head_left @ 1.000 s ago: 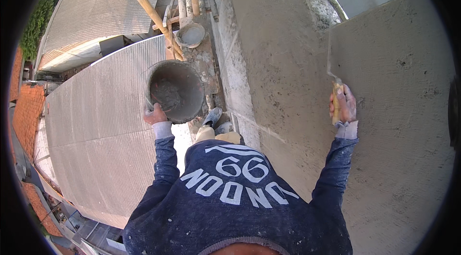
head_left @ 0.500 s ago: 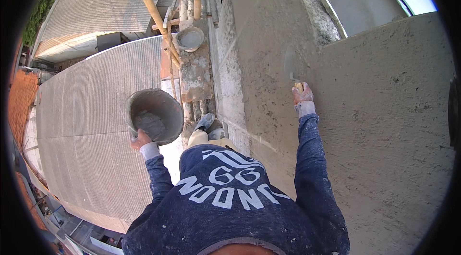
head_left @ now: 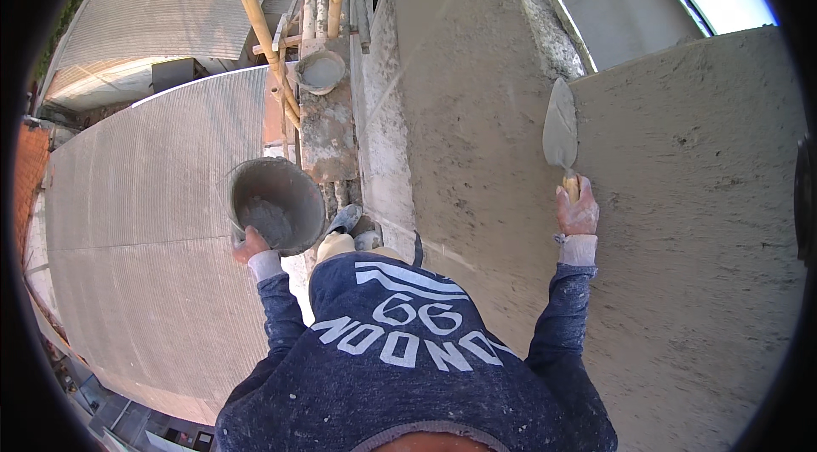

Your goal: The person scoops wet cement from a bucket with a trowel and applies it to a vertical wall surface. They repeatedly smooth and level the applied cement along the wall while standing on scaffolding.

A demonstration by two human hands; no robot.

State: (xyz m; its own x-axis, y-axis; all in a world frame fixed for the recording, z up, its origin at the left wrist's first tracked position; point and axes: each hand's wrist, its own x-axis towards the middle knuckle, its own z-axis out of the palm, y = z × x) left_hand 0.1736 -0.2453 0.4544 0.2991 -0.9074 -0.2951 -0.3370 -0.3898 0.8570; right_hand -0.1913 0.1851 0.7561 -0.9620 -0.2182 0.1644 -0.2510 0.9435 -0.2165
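My left hand (head_left: 250, 245) grips the lower rim of a dark bucket (head_left: 311, 205), tilted so its mouth faces me. Some wet grey mortar (head_left: 265, 219) lies inside it. On the right, my right hand (head_left: 579, 210) is closed round the wooden handle of a trowel (head_left: 560, 130). The trowel's pale, mortar-smeared blade points away from me over the grey plastered wall (head_left: 681, 222), near a corner of its edge. Whether the blade touches the plaster I cannot tell. Both sleeves are spattered with mortar.
A narrow scaffold plank (head_left: 328, 133) runs ahead below me, bearing a second bucket (head_left: 321, 71) of grey liquid. Bamboo poles (head_left: 255, 14) rise beside it. Corrugated roofs (head_left: 153, 222) lie lower down on the left. My shoe (head_left: 346, 219) rests at the plank's near end.
My right hand has moved right and nearer to me, and the trowel blade has turned so its broad face shows. The left hand still holds the bucket in nearly the same place.
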